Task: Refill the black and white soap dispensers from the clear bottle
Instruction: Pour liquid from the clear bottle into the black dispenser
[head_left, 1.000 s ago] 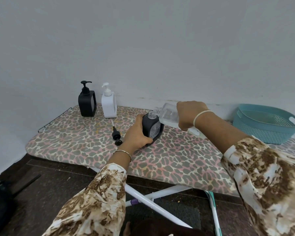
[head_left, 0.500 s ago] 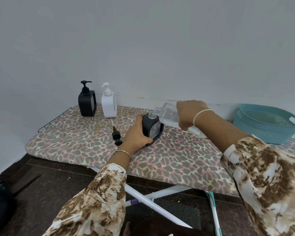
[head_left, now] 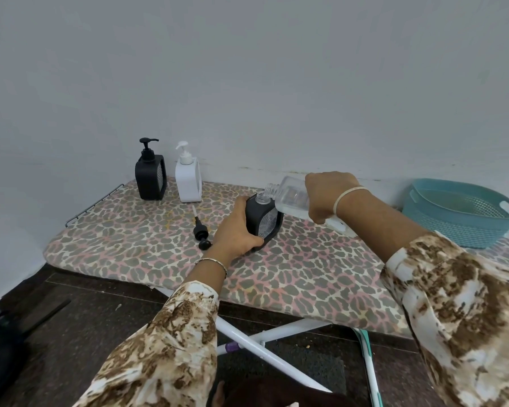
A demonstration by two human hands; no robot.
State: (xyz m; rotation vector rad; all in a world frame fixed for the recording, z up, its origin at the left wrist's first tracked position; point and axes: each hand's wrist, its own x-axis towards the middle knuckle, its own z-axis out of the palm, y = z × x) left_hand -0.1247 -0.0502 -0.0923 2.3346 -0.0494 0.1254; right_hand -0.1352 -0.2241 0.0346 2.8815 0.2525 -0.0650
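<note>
a leopard-print fabric ironing board (head_left: 306, 274) bears a teal plastic basket (head_left: 453, 227) at its right end. the left hand (head_left: 235, 230), grip clamped, holds an uncapped black square dispenser (head_left: 263, 223) mid-board; the right hand (head_left: 326, 198), grip clamped, tilts a clear plastic bottle (head_left: 291, 195), neck at its mouth. a loose black pump (head_left: 201, 230) lies just left.
</note>
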